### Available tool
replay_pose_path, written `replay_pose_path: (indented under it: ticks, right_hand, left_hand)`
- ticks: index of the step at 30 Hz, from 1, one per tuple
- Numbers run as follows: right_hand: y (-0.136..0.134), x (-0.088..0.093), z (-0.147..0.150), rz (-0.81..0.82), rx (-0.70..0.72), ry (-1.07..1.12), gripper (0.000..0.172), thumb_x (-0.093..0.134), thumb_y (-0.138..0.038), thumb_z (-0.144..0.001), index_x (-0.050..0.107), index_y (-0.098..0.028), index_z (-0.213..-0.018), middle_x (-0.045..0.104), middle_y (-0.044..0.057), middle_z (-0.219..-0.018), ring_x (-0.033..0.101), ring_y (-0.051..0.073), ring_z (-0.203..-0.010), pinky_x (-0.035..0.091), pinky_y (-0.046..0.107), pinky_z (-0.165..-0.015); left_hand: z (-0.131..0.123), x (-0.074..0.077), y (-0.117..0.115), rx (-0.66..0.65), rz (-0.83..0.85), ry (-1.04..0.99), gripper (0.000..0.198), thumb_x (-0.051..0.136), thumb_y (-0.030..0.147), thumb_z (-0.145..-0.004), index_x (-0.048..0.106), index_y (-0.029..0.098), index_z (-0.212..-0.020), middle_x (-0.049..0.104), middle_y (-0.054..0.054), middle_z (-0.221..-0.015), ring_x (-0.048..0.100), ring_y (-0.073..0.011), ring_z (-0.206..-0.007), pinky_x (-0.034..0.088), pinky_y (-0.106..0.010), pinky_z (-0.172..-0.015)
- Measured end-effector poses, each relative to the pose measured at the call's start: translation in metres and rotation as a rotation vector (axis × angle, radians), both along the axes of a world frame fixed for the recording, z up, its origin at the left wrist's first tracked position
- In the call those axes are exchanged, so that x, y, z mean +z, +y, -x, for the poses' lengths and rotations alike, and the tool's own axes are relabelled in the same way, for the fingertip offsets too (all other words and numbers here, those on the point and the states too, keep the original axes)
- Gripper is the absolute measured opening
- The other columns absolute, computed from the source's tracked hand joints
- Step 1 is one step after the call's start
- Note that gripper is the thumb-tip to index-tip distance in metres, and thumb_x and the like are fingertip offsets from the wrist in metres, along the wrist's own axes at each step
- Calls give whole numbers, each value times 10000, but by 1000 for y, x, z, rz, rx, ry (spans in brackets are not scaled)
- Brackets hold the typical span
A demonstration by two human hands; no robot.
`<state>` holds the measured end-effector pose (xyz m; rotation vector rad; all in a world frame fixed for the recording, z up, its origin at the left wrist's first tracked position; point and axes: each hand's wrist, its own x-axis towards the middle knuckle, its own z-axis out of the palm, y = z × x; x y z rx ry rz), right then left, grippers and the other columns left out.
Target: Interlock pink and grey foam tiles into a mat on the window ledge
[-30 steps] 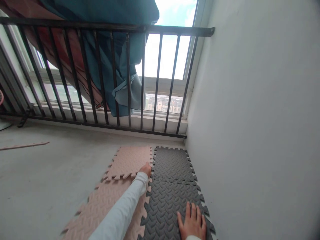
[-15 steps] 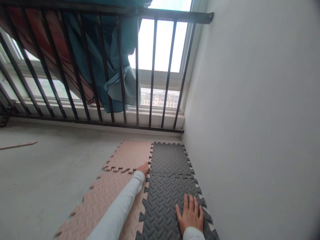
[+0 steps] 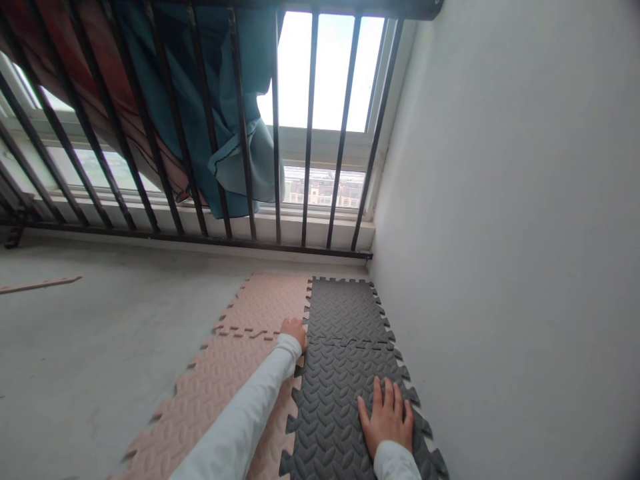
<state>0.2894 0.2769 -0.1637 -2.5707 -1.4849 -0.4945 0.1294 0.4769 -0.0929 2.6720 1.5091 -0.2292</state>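
Pink foam tiles (image 3: 215, 393) and dark grey foam tiles (image 3: 330, 400) with toothed edges lie side by side on the floor. My left hand (image 3: 294, 332) rests where the pink and grey tiles meet, near the cross seam; its fingers are bent down, and whether they grip an edge is hidden. Flat on the nearer grey tile lies my right hand (image 3: 387, 417), fingers spread and holding nothing. Between the nearer pink and grey tiles the teeth show along the seam below my left hand.
A black railing (image 3: 200, 241) crosses the far side, with blue and reddish cloth (image 3: 195, 120) behind its bars. On the right rises a white wall (image 3: 500, 233). A thin pink strip (image 3: 40, 285) lies on the grey floor (image 3: 100, 347) at left.
The view has tilted down slightly. My left hand has shifted a little on the seam, its fingers now more over the pink side. My right hand stays flat on the grey tile.
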Motion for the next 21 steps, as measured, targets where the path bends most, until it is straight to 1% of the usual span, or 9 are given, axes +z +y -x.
replay_pose_path:
  ticks: [2,4,6,8,10,13,15,19,21]
  right_hand:
    - [0,2,1,4,-4,-10,592,319,-532,-744,470,-156,-1175,454,139,-1232,360,281,-1150,202,473,-948]
    - [-1,4,2,13,-10,-15,593,319,-536,-740,471,-161,-1174,455,132,-1233,364,276,-1146,209,469,-945]
    - [-1,7,2,22,-11,-11,592,320,-533,-740,469,-162,-1177,451,128,-1237,361,275,-1149,209,467,-946]
    - [-1,9,3,35,-16,2,589,336,-524,-737,467,-158,-1179,448,127,-1240,354,276,-1154,206,465,-948]
    - [0,11,3,53,-28,15,587,361,-518,-726,471,-156,-1175,449,125,-1240,349,276,-1156,206,464,-949]
    - [0,11,4,62,-36,16,591,377,-519,-714,476,-157,-1172,447,125,-1242,345,276,-1157,202,463,-951]
    - [1,9,3,50,-30,6,591,373,-519,-716,477,-155,-1171,447,127,-1241,346,275,-1155,200,463,-952]
    - [1,7,2,24,-30,-16,586,369,-516,-718,484,-152,-1163,451,128,-1236,353,271,-1148,206,455,-951]
    - [1,6,2,24,-28,-22,584,373,-518,-715,487,-157,-1159,456,122,-1233,356,267,-1147,214,451,-947]
  left_hand:
    - [2,-1,-3,-16,-29,-22,391,390,372,-745,588,145,-993,510,-141,-1130,364,-269,-1128,243,-432,-951]
    - [7,-8,-5,11,-29,-55,470,351,438,-751,551,155,-1069,427,-134,-1249,277,-271,-1197,177,-449,-986]
    - [13,-19,-6,68,34,-88,537,293,475,-765,447,184,-1190,271,-98,-1368,171,-273,-1254,127,-471,-1002]
    - [19,-31,-5,98,119,-109,566,249,477,-778,302,225,-1282,119,-51,-1419,76,-263,-1282,98,-478,-1010]
    - [21,-39,0,112,182,-119,574,226,475,-783,211,252,-1311,44,-22,-1426,30,-251,-1288,89,-471,-1015]
    - [25,-43,10,144,248,-117,562,203,476,-785,227,264,-1304,66,2,-1424,50,-213,-1290,121,-430,-1021]
    - [33,-42,13,185,254,-114,574,187,465,-789,214,229,-1312,78,-22,-1422,67,-203,-1289,143,-410,-1020]
    - [63,-38,11,491,75,-57,674,232,506,-768,147,141,-1329,23,-132,-1414,27,-269,-1285,90,-451,-1018]
    - [78,-35,11,530,42,-24,689,282,522,-746,188,156,-1322,76,-136,-1410,65,-275,-1282,116,-440,-1016]
